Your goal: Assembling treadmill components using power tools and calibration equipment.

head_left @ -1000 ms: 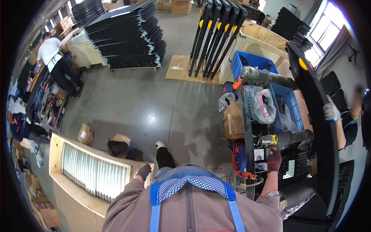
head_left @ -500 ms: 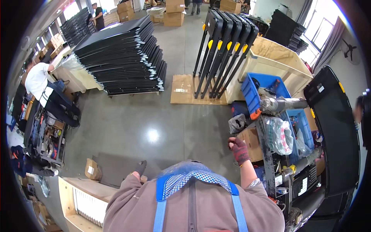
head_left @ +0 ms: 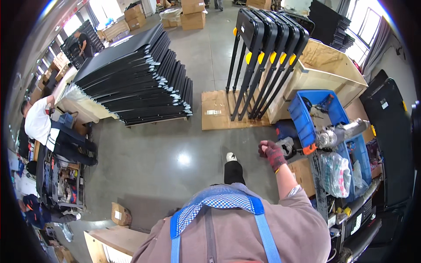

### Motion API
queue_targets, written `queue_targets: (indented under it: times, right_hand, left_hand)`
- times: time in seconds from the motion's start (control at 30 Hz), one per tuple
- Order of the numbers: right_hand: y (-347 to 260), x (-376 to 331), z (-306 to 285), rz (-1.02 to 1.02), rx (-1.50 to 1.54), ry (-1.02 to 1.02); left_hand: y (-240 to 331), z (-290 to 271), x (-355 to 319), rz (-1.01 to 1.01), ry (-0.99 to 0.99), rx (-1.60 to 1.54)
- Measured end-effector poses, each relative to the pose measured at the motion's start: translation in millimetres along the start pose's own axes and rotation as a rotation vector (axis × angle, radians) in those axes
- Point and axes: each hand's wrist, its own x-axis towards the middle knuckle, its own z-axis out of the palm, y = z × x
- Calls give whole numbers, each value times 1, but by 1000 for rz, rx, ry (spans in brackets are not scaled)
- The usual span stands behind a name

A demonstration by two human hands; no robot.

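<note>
My right hand point(head_left: 272, 155) wears a dark red and black fingerless glove. It is raised in front of me with the fingers curled in, and I see nothing held in it. Near it are a clear plastic bag point(head_left: 287, 146) and a blue bin point(head_left: 299, 120) of tools and parts, but it appears apart from both. My left hand is hidden below my body. One of my feet, in a white-toed shoe point(head_left: 231, 156), is stretched forward on the grey floor.
Ahead on the left rises a tall stack of black panels point(head_left: 136, 83). Several black folding frames point(head_left: 258, 57) with yellow parts stand on flat cardboard point(head_left: 212, 114). A wooden crate point(head_left: 331, 76) is behind the bin. At left, a person in white point(head_left: 40, 120) works at a bench.
I have stepped forward, and the frames and bin appear nearer. My left hand has dropped out of sight. A foot has come into view, and my right hand stays raised.
</note>
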Motion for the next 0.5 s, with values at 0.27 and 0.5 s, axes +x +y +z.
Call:
queue_targets:
  times: [0.27,0.5]
  right_hand:
    - [-163,251,21,-451,-111,44]
    - [-299,432,32,-694,-383,537]
  left_hand:
    - [78,-40,148,512,213,-231]
    - [133,-33,210,893,396,-454]
